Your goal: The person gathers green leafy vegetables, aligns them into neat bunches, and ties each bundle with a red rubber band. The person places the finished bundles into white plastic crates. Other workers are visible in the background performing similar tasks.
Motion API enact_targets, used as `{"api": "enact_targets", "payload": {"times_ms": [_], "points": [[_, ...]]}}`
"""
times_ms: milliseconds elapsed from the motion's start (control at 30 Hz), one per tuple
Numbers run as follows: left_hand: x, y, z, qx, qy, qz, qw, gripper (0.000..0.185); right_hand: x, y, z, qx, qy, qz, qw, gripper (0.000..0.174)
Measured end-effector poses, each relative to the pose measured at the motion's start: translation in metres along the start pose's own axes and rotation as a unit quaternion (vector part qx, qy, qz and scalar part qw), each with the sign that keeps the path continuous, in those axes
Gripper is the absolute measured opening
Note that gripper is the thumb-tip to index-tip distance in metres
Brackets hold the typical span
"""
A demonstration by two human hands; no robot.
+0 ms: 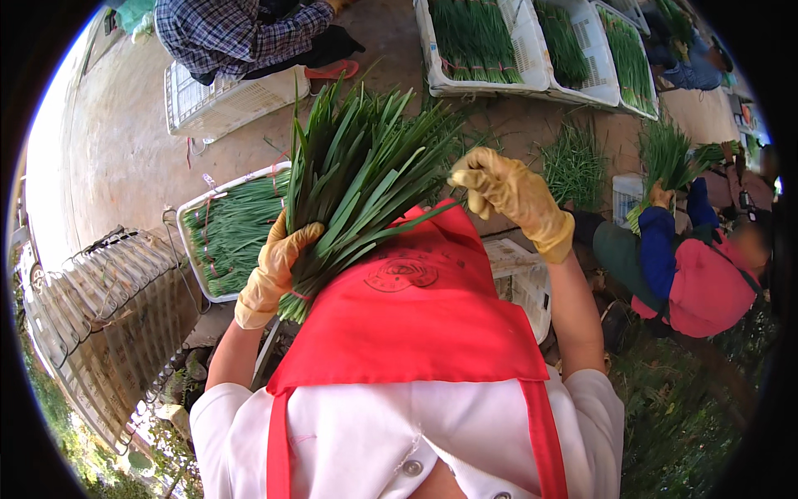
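A large bunch of garlic chives [349, 181] leans across my lap, its dark flat leaves fanned out away from me. My left hand [280, 262], in a yellowish rubber glove, is closed around its lower part. Just below that grip, a pink band [302, 294] circles the pale stem ends. My right hand [508, 196], gloved alike, is raised to the right of the leaf tips with its fingers curled. Whether a leaf is pinched in those fingers cannot be made out. Under the bunch lies my red apron [411, 324], printed with a round emblem.
Left of me sits a white crate [240, 293] of banded chives. More filled crates [486, 93] stand ahead right, near loose chives [576, 165] on the floor. An upturned crate [230, 103] seats a person in plaid [237, 37]. Another person [698, 274] handles chives at right.
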State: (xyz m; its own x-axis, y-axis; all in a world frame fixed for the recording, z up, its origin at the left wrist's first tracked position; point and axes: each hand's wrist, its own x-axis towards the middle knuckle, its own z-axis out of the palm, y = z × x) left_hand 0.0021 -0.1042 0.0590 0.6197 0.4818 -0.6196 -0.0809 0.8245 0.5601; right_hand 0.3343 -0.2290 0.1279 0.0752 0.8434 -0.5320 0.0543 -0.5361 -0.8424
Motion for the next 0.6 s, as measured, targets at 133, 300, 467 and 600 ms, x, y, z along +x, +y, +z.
{"api": "enact_targets", "payload": {"times_ms": [133, 300, 467, 600], "points": [[0.004, 0.004, 0.001, 0.023, 0.000, -0.017, 1.000, 0.046, 0.029, 0.022, 0.033, -0.173, 0.065, -0.192, 0.964, 0.024], [0.000, 0.001, -0.005, 0.030, 0.016, 0.003, 0.999, 0.037, 0.052, 0.082, -0.024, -0.307, 0.286, -0.022, 0.907, 0.026], [0.009, -0.001, -0.051, 0.523, -0.083, 0.273, 0.803, 0.049, 0.054, 0.152, 0.032, 0.181, -0.055, 0.043, 0.981, 0.029], [0.016, -0.005, -0.009, 0.210, -0.013, -0.018, 0.977, 0.066, 0.072, 0.107, 0.073, -0.133, -0.047, -0.277, 0.950, 0.032]]}}
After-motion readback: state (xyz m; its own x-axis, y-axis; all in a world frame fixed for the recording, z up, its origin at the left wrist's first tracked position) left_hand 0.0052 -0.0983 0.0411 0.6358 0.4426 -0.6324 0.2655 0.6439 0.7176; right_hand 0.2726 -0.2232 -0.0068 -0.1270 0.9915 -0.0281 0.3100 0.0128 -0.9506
